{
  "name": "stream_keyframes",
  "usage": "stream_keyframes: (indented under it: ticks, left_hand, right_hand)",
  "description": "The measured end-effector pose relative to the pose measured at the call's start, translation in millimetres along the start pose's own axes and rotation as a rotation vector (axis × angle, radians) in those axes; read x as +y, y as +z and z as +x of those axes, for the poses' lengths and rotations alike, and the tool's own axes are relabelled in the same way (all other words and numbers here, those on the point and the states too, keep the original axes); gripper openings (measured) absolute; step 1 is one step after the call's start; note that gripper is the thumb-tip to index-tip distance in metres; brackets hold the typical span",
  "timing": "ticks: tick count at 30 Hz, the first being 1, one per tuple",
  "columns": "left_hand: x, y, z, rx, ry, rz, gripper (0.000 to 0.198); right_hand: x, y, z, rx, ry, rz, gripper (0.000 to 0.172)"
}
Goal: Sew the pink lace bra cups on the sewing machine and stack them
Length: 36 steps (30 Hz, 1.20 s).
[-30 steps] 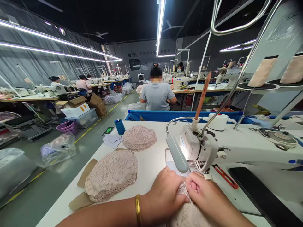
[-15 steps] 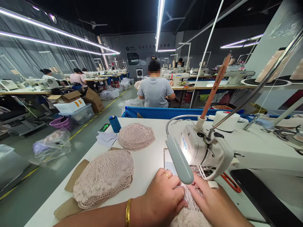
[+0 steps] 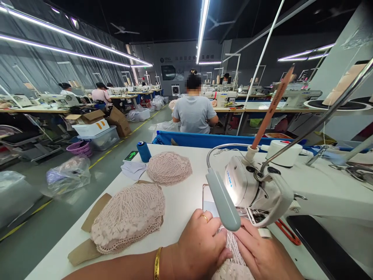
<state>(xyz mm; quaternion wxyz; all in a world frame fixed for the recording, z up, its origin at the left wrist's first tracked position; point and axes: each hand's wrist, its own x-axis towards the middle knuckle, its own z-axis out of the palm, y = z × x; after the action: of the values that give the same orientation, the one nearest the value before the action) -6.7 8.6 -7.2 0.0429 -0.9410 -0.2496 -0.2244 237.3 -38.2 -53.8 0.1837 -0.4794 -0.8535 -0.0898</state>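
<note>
My left hand [image 3: 201, 247], with a gold ring and bangle, pinches a pale pink lace piece [image 3: 231, 258] at the front of the white table [image 3: 186, 202]. My right hand [image 3: 262, 254] grips the same lace from the right, fingers closed on it. Both hands sit just under the head of the white sewing machine [image 3: 262, 186], below its grey lamp arm [image 3: 223, 202]. The needle area is hidden behind the lamp arm and my fingers.
Two piles of pink lace [image 3: 128, 216] [image 3: 169, 168] lie on the table's left, the nearer on brown cardboard. A blue thread cone [image 3: 143, 151] and papers stand beyond. Red snips [image 3: 287, 232] lie right of the machine. A person in grey [image 3: 194, 112] sits ahead; boxes and bags line the aisle.
The view has dropped and come closer to the machine. Both hands have pushed the lace forward under the machine head; the right hand's fingers now lie partly behind the lamp arm.
</note>
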Motion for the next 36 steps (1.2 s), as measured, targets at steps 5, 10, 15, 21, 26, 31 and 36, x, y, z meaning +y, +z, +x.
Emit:
stream_keyframes:
  ticks: [5, 10, 15, 21, 26, 31, 36]
  left_hand:
    - [1, 0.2, 4, -0.012, -0.027, 0.017, 0.040]
    - [3, -1.7, 4, -0.017, -0.056, 0.039, 0.040]
    - [3, 0.5, 3, -0.010, -0.060, 0.037, 0.040]
    - [2, -3.9, 3, -0.041, -0.063, 0.013, 0.039]
    - [2, -12.0, 3, -0.084, -0.044, 0.017, 0.034]
    - [0, -15.8, 4, -0.105, -0.047, -0.023, 0.031]
    - [-9, -22.6, 1, -0.135, 0.011, -0.060, 0.041]
  right_hand:
    - [4, 8, -1, 0.064, 0.052, -0.067, 0.043]
    - [6, 13, -1, 0.110, 0.082, -0.102, 0.043]
    - [9, 16, -1, 0.114, 0.093, -0.118, 0.044]
    - [11, 19, -3, 0.067, 0.078, -0.115, 0.043]
    - [12, 19, -6, 0.043, 0.078, -0.053, 0.044]
    - [6, 8, 0, 0.029, 0.083, -0.044, 0.046]
    - [1, -16, 6, 0.151, -0.048, -0.024, 0.036]
